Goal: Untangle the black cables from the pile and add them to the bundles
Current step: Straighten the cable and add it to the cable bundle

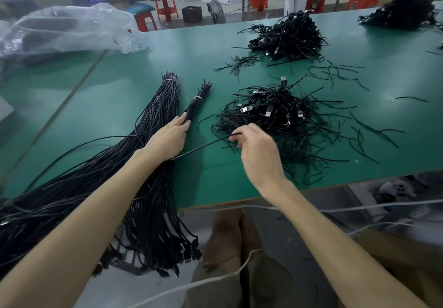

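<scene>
Cables with USB plugs lie in a tangled pile at centre right of the green table. The right hand pinches a single cable at the pile's lower left edge; the strand runs taut down-left, under the left hand. That hand lies flat, fingers straight, on the small bundle, which is tied with a white band. Just left of it lies the large bundle, its lower ends hanging over the table's near edge. Two more piles sit further up – one at upper centre, one at upper right.
</scene>
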`<act>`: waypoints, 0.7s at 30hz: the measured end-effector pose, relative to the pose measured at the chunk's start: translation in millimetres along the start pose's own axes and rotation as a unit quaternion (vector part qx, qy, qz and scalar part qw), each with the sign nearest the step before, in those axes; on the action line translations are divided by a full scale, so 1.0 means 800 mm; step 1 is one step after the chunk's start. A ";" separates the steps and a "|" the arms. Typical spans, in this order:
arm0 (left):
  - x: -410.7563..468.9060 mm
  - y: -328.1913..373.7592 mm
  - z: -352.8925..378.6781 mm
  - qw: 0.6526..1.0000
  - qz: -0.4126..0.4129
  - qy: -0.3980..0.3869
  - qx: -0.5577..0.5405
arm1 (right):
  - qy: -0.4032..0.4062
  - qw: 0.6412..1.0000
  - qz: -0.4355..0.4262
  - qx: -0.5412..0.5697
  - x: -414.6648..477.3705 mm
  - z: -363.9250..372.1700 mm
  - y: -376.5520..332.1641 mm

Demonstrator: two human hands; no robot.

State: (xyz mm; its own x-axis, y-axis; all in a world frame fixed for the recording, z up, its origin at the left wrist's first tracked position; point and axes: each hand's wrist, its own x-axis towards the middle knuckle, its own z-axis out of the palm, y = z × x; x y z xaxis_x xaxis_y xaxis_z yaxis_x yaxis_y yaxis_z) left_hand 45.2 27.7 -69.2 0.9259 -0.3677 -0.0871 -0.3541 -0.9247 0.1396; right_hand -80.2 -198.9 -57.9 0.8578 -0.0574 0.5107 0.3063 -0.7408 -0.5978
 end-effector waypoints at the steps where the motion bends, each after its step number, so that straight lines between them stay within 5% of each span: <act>1: 0.000 -0.001 -0.002 1.000 -0.003 -0.004 -0.016 | 0.027 0.999 0.018 0.010 0.006 -0.007 0.002; 8: -0.031 0.023 -0.014 0.960 0.026 0.103 -0.261 | 0.103 0.967 0.200 0.119 0.042 -0.044 0.041; 11: -0.056 0.034 -0.032 0.933 0.071 0.048 -0.350 | 0.122 0.938 0.261 0.192 0.041 -0.045 0.051; 15: -0.080 0.036 -0.041 0.897 0.124 -0.077 -0.418 | 0.193 0.713 0.450 0.502 0.053 -0.059 0.059; 16: -0.082 0.034 -0.040 0.891 0.140 -0.105 -0.418 | 0.193 0.688 0.463 0.525 0.053 -0.060 0.060; 18: -0.082 0.031 -0.035 0.885 0.158 -0.121 -0.421 | 0.174 0.712 0.451 0.509 0.048 -0.058 0.059; 21: -0.074 0.031 -0.032 0.887 0.116 -0.053 -0.444 | 0.068 0.862 0.379 0.331 0.035 -0.053 0.048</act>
State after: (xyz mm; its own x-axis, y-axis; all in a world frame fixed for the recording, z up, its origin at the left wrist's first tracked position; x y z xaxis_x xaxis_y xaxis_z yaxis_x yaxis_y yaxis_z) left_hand -15.0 29.0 -35.2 0.8071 -0.5891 -0.0406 -0.2456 -0.3975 0.8841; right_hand -62.2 -257.6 -40.3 0.8722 -0.4686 -0.1405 -0.1137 0.0851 -0.9899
